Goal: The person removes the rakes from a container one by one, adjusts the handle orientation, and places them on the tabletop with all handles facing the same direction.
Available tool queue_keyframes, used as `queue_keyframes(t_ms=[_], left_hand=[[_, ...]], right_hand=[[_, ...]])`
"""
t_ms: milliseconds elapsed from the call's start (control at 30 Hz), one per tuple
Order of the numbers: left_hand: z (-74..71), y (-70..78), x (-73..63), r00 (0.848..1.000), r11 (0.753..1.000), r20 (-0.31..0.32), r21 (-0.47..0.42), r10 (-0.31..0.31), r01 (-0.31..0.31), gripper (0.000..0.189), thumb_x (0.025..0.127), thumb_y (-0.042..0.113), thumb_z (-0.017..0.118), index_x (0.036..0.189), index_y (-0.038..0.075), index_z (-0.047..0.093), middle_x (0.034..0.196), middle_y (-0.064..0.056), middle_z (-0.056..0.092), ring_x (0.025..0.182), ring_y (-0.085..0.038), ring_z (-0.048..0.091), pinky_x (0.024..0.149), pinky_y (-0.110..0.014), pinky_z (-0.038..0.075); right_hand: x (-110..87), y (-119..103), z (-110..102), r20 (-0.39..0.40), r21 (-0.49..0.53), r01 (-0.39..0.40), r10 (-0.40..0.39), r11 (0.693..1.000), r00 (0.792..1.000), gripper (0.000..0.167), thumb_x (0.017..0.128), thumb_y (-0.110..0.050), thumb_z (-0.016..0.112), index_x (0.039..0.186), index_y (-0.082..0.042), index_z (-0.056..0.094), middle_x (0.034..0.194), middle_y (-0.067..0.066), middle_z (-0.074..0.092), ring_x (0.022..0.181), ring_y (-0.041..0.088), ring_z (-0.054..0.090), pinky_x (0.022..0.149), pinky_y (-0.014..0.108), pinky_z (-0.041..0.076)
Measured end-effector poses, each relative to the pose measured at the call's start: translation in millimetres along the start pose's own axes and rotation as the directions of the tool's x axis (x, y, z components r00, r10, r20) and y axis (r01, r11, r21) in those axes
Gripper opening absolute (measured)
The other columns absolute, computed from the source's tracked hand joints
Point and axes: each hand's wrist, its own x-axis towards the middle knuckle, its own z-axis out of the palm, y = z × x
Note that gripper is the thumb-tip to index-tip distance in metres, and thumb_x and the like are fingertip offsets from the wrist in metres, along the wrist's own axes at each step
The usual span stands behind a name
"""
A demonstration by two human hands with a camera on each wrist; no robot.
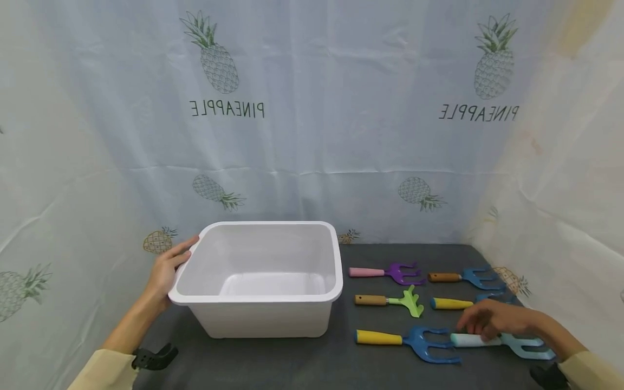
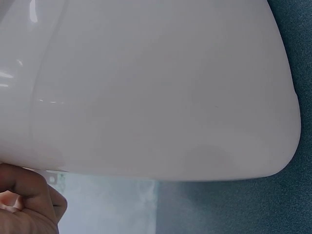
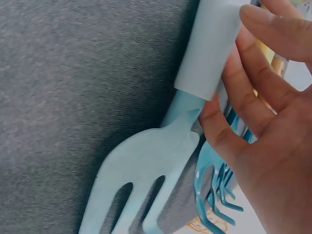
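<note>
My left hand holds the left rim of a white plastic basin; in the left wrist view its curled fingers lie at the basin's edge. The inside of the basin shows bare. My right hand is over a pale blue garden hand fork lying on the dark table. Seen from the right wrist, its fingers lie loosely bent along one side of the handle. The thumb tip reaches the handle's edge without closing round it.
Beside the basin lie a purple fork with pink handle, a green rake, a yellow-handled blue fork, a brown-handled blue fork and another yellow-handled tool, partly hidden. Pineapple-print curtains surround the table.
</note>
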Motion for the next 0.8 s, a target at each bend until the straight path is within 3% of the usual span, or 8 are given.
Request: queue_keyframes(t_ms=[33, 100, 200, 267, 433, 600, 800], left_hand=[[0.0, 0.0, -0.5, 1.000, 1.000, -0.001, 0.001, 0.001, -0.001, 0.055, 0.112, 0.031, 0.039, 0.163, 0.012, 0.029, 0.142, 0.016, 0.051, 0.105, 0.004, 0.065, 0.082, -0.023, 0.058], [0.1, 0.1, -1.0, 1.000, 1.000, 0.000, 0.020, 0.006, -0.006, 0.056, 0.112, 0.032, 0.039, 0.164, 0.012, 0.029, 0.152, 0.006, 0.048, 0.105, 0.005, 0.064, 0.083, -0.023, 0.058], [0.7, 0.6, -1.0, 1.000, 0.998, 0.003, 0.055, 0.009, -0.009, 0.056, 0.113, 0.034, 0.037, 0.164, 0.013, 0.028, 0.168, -0.012, 0.029, 0.107, 0.007, 0.062, 0.084, -0.022, 0.057], [1.1, 0.8, -0.6, 1.000, 0.998, 0.002, 0.065, 0.008, -0.008, 0.056, 0.113, 0.034, 0.036, 0.164, 0.013, 0.027, 0.171, -0.018, 0.021, 0.107, 0.008, 0.061, 0.085, -0.021, 0.057], [1.3, 0.2, 0.4, 1.000, 0.998, -0.002, 0.062, 0.008, -0.008, 0.056, 0.113, 0.034, 0.036, 0.164, 0.013, 0.028, 0.169, -0.015, 0.026, 0.107, 0.007, 0.062, 0.085, -0.022, 0.057], [0.7, -0.6, 2.8, 1.000, 0.998, 0.008, 0.057, -0.005, 0.004, 0.055, 0.113, 0.033, 0.036, 0.164, 0.014, 0.028, 0.163, -0.011, 0.033, 0.106, 0.004, 0.064, 0.083, -0.025, 0.059], [-0.8, 0.3, 2.8, 1.000, 0.987, 0.025, 0.161, -0.020, 0.016, 0.056, 0.114, 0.033, 0.032, 0.165, 0.013, 0.025, 0.167, -0.020, 0.028, 0.101, 0.006, 0.064, 0.080, -0.027, 0.059]], right_hand=[[0.8, -1, -1, -0.003, -0.003, 0.007, -0.007, 1.000, 1.000, 0.047, 0.085, 0.014, 0.052, 0.132, 0.014, 0.059, 0.106, 0.036, 0.062, 0.091, 0.019, 0.065, 0.076, 0.028, 0.056], [2.4, -3, -3, -0.007, -0.015, 0.024, -0.024, 1.000, 1.000, 0.048, 0.084, 0.015, 0.052, 0.131, 0.016, 0.058, 0.104, 0.039, 0.060, 0.092, 0.016, 0.066, 0.076, 0.027, 0.057], [3.9, -8, -5, -0.032, -0.018, 0.023, -0.023, 1.000, 0.999, 0.050, 0.082, 0.015, 0.050, 0.132, 0.018, 0.056, 0.103, 0.039, 0.060, 0.091, 0.013, 0.066, 0.075, 0.026, 0.057], [4.4, -12, -7, -0.053, -0.026, 0.014, -0.016, 1.000, 0.998, 0.049, 0.084, 0.014, 0.050, 0.132, 0.019, 0.054, 0.103, 0.036, 0.062, 0.091, 0.012, 0.066, 0.075, 0.026, 0.057], [4.8, -26, -13, -0.106, -0.060, 0.022, -0.028, 0.998, 0.994, 0.042, 0.093, 0.010, 0.051, 0.134, 0.019, 0.050, 0.107, 0.020, 0.070, 0.092, 0.015, 0.068, 0.077, 0.030, 0.058], [5.9, -41, -19, -0.143, -0.171, 0.060, -0.085, 0.983, 0.986, 0.037, 0.098, 0.009, 0.050, 0.133, 0.008, 0.058, 0.107, 0.004, 0.071, 0.090, 0.019, 0.067, 0.075, 0.032, 0.058], [12.5, -56, -27, -0.182, -0.276, 0.039, -0.092, 0.960, 0.979, 0.034, 0.098, 0.008, 0.051, 0.130, 0.005, 0.060, 0.099, -0.001, 0.069, 0.081, 0.015, 0.064, 0.069, 0.031, 0.056]])
